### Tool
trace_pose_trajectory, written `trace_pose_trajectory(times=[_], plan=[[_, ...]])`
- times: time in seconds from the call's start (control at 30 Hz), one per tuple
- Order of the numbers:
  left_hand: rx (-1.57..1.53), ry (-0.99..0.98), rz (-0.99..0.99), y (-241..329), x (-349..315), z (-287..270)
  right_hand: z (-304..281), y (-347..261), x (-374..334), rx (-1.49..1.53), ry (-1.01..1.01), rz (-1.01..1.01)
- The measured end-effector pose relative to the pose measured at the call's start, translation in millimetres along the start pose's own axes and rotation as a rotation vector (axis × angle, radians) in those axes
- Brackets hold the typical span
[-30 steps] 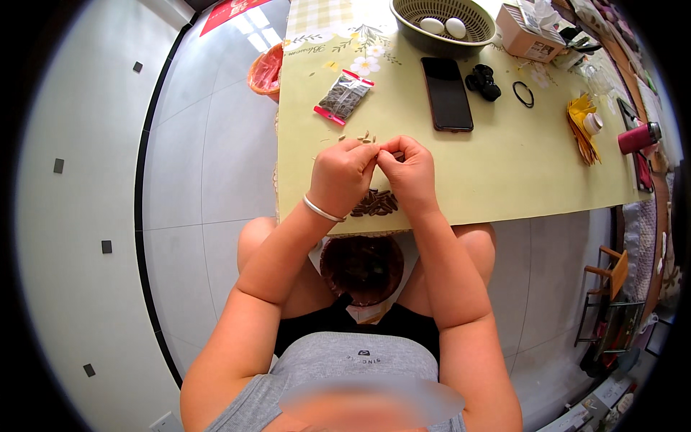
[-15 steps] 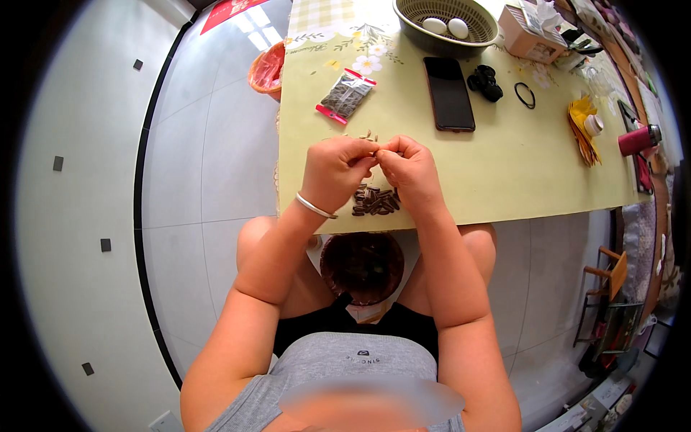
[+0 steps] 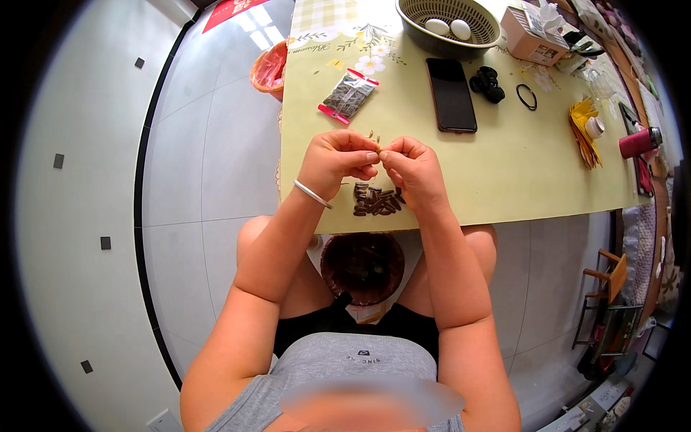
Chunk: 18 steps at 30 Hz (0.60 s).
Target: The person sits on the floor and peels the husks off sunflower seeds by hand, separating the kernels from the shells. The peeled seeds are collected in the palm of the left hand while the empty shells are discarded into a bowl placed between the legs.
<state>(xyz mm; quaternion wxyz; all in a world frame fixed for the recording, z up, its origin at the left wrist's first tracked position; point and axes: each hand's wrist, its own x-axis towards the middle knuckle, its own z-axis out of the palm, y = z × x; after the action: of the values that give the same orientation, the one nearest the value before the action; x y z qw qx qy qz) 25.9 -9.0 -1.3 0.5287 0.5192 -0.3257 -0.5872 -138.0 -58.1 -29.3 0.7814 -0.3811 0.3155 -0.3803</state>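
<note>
My left hand [image 3: 337,160] and my right hand [image 3: 412,167] meet above the table's near edge, thumb and finger of each pinched at the tips. Between those tips sits a tiny thing that looks like a sunflower seed, mostly covered by the fingers. Below the hands, a small heap of dark striped sunflower seeds [image 3: 376,201] lies on the tablecloth. Just beyond my fingertips a few small pale bits [image 3: 374,137] show, partly hidden. Farther off lies a clear packet [image 3: 348,96] of seeds with pink ends.
A phone [image 3: 451,95], a black clip-like object [image 3: 487,84] and a black loop [image 3: 526,97] lie on the table [image 3: 518,173]. Behind stand a basket [image 3: 471,49] with two white eggs and a tissue box [image 3: 531,39]. Between my knees is a dark bin [image 3: 362,277].
My left hand has opened out slightly at its lower fingers and tilted at the wrist. Both hands stay joined at the fingertips, and the seed heap looks the same.
</note>
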Motion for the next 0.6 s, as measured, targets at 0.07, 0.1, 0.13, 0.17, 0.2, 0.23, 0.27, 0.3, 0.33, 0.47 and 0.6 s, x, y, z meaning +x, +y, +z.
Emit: trace_pose_trajectory(times=[0.07,0.1,0.13,0.17,0.2,0.23,0.27,0.3,0.33,0.47,0.6], plan=[[0.034,-0.001,0.058,-2,1,1,0,1,1,-0.006,0.019,-0.019],[0.049,-0.003,0.095,-3,3,0,-1,2,1,0.011,0.037,-0.022],[0.063,-0.005,0.131,-5,4,0,-1,3,2,0.029,0.055,-0.025],[0.162,0.050,0.187,-5,6,-1,-2,3,3,0.047,0.073,-0.028],[0.260,0.105,0.242,-6,8,-3,-2,2,3,0.099,0.074,-0.022],[0.357,0.160,0.297,-7,10,-5,-2,-2,2,0.151,0.075,-0.016],[0.493,0.186,0.365,-9,12,-7,-1,-5,2,0.203,0.075,-0.010],[0.627,0.211,0.433,-10,14,-9,0,-9,1,0.241,0.082,0.006],[0.761,0.236,0.501,-11,15,-11,2,-12,0,0.278,0.088,0.022],[0.885,0.233,0.535,-7,14,-11,-7,-8,5,0.344,0.025,0.036],[0.613,0.078,0.496,9,4,2,-6,-6,4,0.235,0.013,0.049]])
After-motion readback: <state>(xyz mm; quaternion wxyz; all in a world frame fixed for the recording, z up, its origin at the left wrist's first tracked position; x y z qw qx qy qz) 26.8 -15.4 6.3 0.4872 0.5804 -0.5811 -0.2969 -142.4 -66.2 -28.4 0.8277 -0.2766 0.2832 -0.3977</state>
